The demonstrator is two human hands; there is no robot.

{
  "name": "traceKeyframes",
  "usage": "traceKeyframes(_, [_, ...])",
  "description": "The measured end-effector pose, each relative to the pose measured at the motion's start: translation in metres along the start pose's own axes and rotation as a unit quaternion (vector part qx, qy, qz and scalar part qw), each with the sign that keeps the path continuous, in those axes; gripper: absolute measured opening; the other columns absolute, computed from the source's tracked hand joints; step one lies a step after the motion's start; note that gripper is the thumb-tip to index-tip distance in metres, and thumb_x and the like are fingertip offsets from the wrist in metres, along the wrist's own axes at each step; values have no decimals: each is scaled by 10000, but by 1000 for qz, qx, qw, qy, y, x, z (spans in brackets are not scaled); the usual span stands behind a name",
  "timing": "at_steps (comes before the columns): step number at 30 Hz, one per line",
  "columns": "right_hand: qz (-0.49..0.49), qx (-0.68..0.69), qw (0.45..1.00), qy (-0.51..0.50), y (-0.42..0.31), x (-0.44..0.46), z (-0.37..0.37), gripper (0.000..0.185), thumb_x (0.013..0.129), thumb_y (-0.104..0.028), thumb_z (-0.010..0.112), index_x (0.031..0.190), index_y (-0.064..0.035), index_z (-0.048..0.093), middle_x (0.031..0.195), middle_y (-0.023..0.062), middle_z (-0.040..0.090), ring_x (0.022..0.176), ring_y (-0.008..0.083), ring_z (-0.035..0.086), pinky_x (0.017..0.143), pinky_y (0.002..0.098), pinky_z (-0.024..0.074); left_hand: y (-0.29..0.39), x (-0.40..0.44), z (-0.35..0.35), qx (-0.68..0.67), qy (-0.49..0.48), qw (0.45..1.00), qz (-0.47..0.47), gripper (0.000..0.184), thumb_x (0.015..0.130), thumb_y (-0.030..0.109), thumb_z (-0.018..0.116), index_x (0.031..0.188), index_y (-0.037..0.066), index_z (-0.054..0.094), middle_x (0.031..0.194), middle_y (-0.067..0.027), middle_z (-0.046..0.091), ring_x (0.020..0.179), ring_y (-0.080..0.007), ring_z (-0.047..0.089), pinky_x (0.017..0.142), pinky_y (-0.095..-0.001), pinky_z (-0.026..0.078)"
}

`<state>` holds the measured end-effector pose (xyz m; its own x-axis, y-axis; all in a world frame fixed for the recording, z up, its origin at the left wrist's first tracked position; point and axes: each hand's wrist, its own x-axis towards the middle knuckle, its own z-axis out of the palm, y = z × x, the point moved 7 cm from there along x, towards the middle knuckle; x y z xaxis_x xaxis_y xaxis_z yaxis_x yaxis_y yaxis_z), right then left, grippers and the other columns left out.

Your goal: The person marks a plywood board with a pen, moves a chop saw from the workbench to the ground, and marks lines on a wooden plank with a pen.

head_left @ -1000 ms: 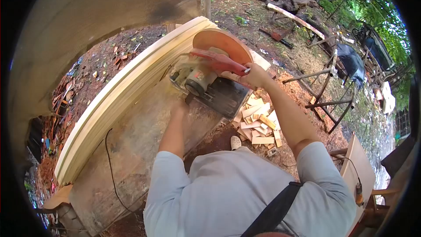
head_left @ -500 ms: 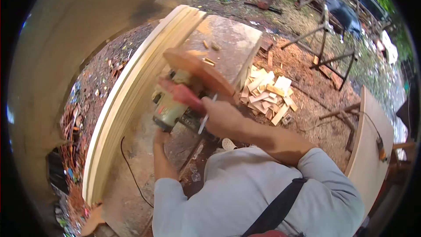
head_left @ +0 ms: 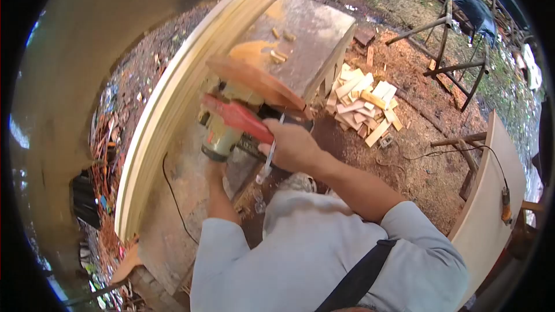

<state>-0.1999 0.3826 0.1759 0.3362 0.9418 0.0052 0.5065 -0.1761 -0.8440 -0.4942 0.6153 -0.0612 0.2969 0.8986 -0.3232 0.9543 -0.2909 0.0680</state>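
My right hand point(head_left: 292, 145) is wrapped round the red handle of a power saw point(head_left: 225, 130), with a thin white stick-like item beside the fingers. A large reddish-brown guard or disc point(head_left: 257, 85) forms the saw's far side. Below the motor housing is my left hand point(head_left: 215, 169), its fingers mostly hidden by the saw, so its grip cannot be made out. The saw is over the worktable point(head_left: 312, 29), next to a stack of long pale boards point(head_left: 167, 101). Small wood pieces point(head_left: 278, 56) lie on the table beyond it.
Wood offcuts point(head_left: 367, 104) are heaped on the sawdust-covered ground to the right. Farther right are a metal frame point(head_left: 445, 40) and a pale panel point(head_left: 491, 202) with a corded tool point(head_left: 506, 205) against it. A tan sheet point(head_left: 69, 81) hangs at the left.
The saw has moved left and toward my body and turned, with my right hand still on its handle. The view has shifted, showing more tabletop and the small wood pieces.
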Motion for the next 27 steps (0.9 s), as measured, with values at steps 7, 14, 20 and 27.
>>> traceKeyframes(7, [26, -17, 996, 78, 31, -26, 12, 481, 794, -246, 763, 1198, -43, 598, 890, 194, 681, 877, 373, 673, 781, 436, 528, 4, -24, -19, -141, 75, 985, -70, 406, 739, 338, 654, 1020, 54, 727, 948, -242, 702, 934, -406, 678, 805, -499, 531])
traceKeyframes(14, [25, 37, 996, 83, 37, -26, 22, 503, 774, -168, 808, 1198, 10, 604, 900, 109, 699, 757, 174, 657, 704, 311, 524, -6, 3, -9, -392, 18, 914, 101, 414, 776, 288, 679, 1080, 7, 695, 998, -229, 703, 963, -320, 688, 816, -386, 533])
traceKeyframes(20, [48, 94, 986, 130, 21, -28, 24, 511, 826, -233, 779, 1191, 67, 584, 883, 93, 685, 680, 102, 618, 593, 229, 479, 44, 35, -66, -512, 51, 844, 155, 425, 820, 256, 661, 1167, 10, 655, 1069, -175, 703, 952, -282, 689, 820, -385, 532])
traceKeyframes(27, [128, 47, 973, 186, 23, -32, 25, 467, 788, -259, 769, 1097, 65, 636, 916, 97, 683, 846, 148, 627, 774, 285, 491, 117, 99, -27, -379, -3, 874, 305, 535, 792, 463, 677, 1056, -2, 680, 1042, -234, 675, 964, -428, 640, 806, -452, 515])
